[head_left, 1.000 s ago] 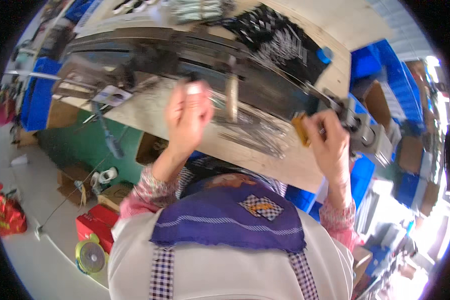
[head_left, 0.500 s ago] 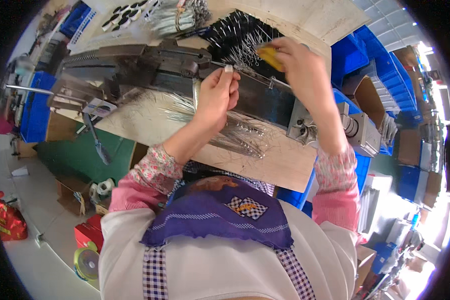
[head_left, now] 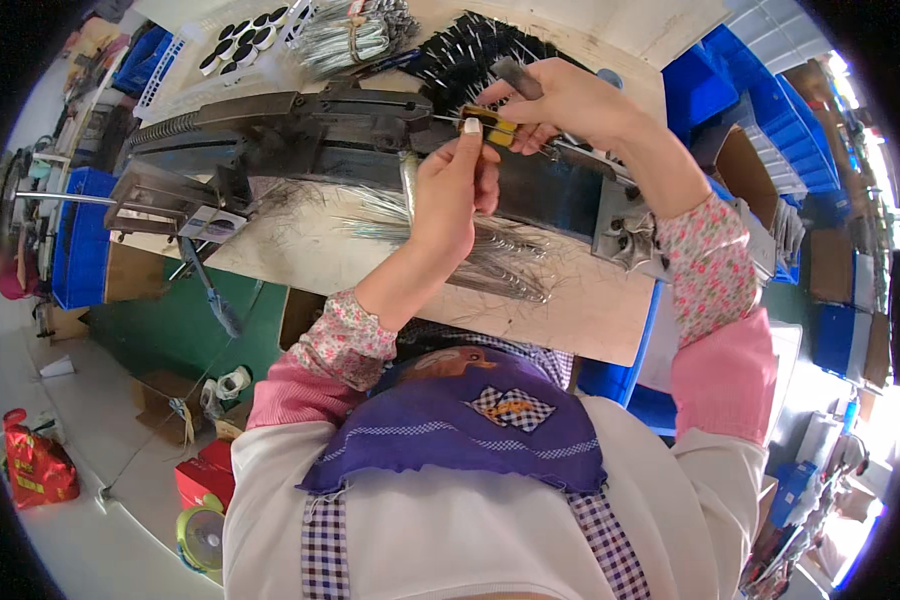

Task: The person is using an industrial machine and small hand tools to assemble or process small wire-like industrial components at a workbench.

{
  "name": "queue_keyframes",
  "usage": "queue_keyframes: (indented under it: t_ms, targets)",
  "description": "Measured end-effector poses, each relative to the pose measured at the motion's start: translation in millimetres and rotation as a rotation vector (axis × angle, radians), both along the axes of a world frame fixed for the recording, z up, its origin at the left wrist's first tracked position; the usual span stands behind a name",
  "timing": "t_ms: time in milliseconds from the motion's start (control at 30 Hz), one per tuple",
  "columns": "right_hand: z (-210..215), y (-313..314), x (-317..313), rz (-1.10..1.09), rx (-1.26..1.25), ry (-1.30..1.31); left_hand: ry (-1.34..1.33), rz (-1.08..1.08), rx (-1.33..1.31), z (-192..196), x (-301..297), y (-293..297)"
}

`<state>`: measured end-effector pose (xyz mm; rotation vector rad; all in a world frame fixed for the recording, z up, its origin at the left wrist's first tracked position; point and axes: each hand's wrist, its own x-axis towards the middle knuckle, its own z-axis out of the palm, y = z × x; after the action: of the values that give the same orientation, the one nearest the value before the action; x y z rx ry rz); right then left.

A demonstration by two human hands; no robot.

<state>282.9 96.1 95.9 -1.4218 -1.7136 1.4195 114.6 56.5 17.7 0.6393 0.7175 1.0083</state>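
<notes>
My left hand (head_left: 450,190) is closed beside the dark metal machine (head_left: 350,130), its white-covered thumb tip pressed toward the curled fingers. Whatever it pinches is too small to make out. A thin metal rod (head_left: 447,118) runs from the machine's jaw toward that thumb. My right hand (head_left: 570,105) grips a small yellow-and-black tool (head_left: 495,126), whose kind I cannot tell, and brings it against the left thumb and fingertips. A grey flat piece (head_left: 517,78) sticks out by the right index finger. Below the hands lies a pile of thin metal wires (head_left: 505,265) on the wooden bench.
Black twisted-wire brushes (head_left: 475,50) lie behind the machine, beside a bundle of metal wires (head_left: 355,35). A white tray (head_left: 195,75) with black-and-white round pieces is at the far left. Blue bins (head_left: 695,95) stand to the right. Scattered wires cover part of the bench (head_left: 570,320).
My right hand has moved left and down, bringing the yellow-and-black tool to my left fingertips. The whole view has shifted slightly, while my left hand keeps its pinch.
</notes>
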Motion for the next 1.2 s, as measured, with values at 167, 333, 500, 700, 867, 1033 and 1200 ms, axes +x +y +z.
queue_keyframes:
  t_ms: [167, 333, 500, 700, 867, 1033, 1200]
  targets:
    - [-9.9, 11.7, 7.8, 0.123, -0.095, -0.098, -0.194, -0.208, 0.039, 5.6, 10.8, -0.6]
    - [13.0, -9.5, 30.6, 0.199, 0.866, -0.994, -0.628, -0.149, -0.363, 30.3, -13.3, 11.9]
    - [-0.9, -50.7, -30.8, 0.030, 0.843, -0.651, -0.904, -0.225, -0.340, 5.5, -21.8, 13.4]
    - [2.3, -25.3, -18.2, -0.180, 0.597, -0.366, -0.651, -0.065, -0.300, 24.6, -24.2, -1.0]
    - [-6.6, -17.6, -24.9, -0.090, 0.684, -0.490, -0.566, -0.030, -0.185, 23.5, -23.8, -0.6]
    - [-5.0, -25.3, -20.3, -0.063, 0.819, -0.540, -0.543, -0.071, -0.192, 25.6, -26.1, 1.4]
    - [-2.0, -26.7, -18.5, -0.074, 0.879, -0.536, -0.534, -0.093, -0.190, 26.8, -24.3, 2.1]
